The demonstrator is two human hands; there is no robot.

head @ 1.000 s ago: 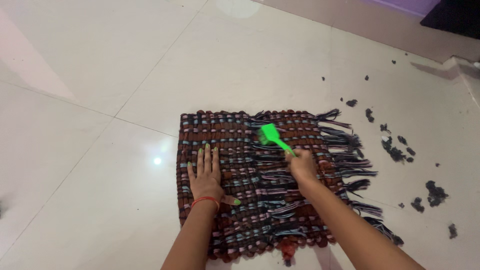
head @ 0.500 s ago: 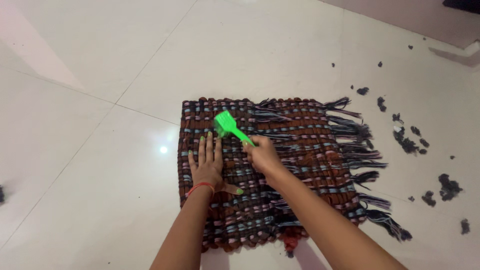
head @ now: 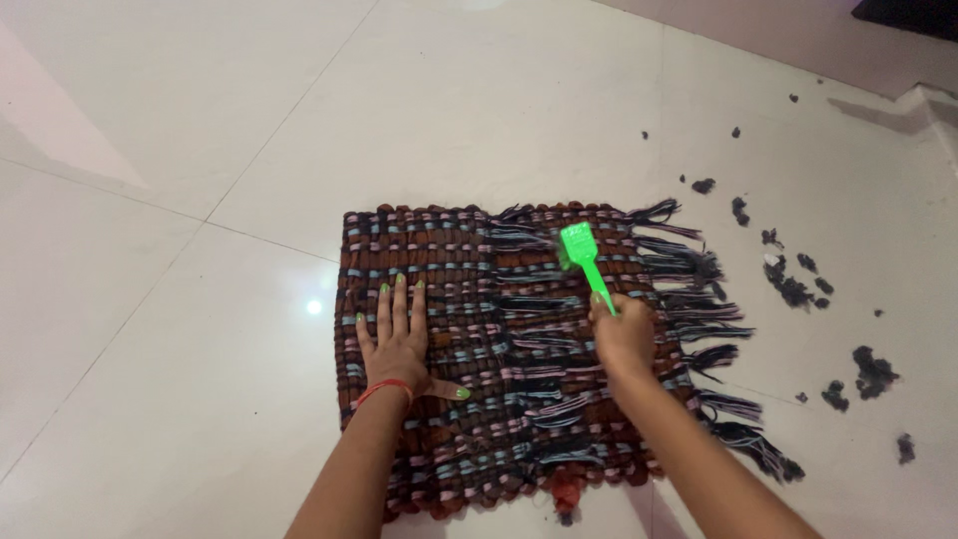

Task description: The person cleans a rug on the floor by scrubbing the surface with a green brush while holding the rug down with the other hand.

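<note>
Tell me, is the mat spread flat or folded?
Spread flat: the mat lies open on the floor, the left hand pressing it.

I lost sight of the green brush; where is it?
In the head view, the green brush is in the right hand, over the woven mat's right half.

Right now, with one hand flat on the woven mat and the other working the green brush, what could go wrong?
1. The green brush sits among loose fringe strands; its bristles may snag and pull threads out.
2. Only the left hand pins the woven mat on the glossy tiled floor, so the far side could slide or bunch.
3. The dark lint clumps lie close by and might get dragged back on.
</note>
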